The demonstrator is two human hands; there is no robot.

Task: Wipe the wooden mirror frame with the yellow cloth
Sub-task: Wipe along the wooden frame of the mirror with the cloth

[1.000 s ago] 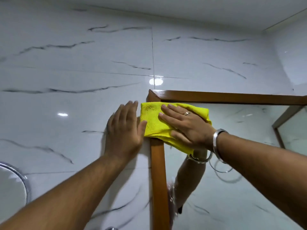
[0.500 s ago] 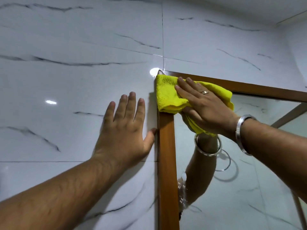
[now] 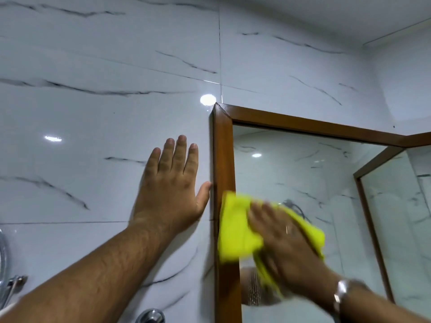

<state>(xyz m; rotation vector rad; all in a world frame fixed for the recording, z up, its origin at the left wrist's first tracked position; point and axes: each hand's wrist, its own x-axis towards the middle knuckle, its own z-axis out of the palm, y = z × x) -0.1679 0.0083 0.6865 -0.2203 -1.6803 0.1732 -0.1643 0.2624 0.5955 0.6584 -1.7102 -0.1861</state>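
The wooden mirror frame [image 3: 222, 150] runs down the middle of the view, with its top rail stretching to the right. My right hand [image 3: 283, 243], blurred by motion, presses the folded yellow cloth [image 3: 235, 231] flat against the frame's left upright, well below the top corner. The cloth also overlaps the mirror glass [image 3: 300, 183]. My left hand [image 3: 173, 183] lies flat with its fingers spread on the white marble wall [image 3: 105, 117], its thumb touching the frame's outer edge. It holds nothing.
Chrome fittings sit low on the wall: a tap knob [image 3: 150, 316] at the bottom centre and a bracket [image 3: 11, 285] at the left edge. A second wooden frame edge [image 3: 370, 220] shows in the mirror on the right.
My right hand has slid the cloth down the left upright, from the top corner to about halfway down the visible frame. The left hand has stayed flat on the wall.
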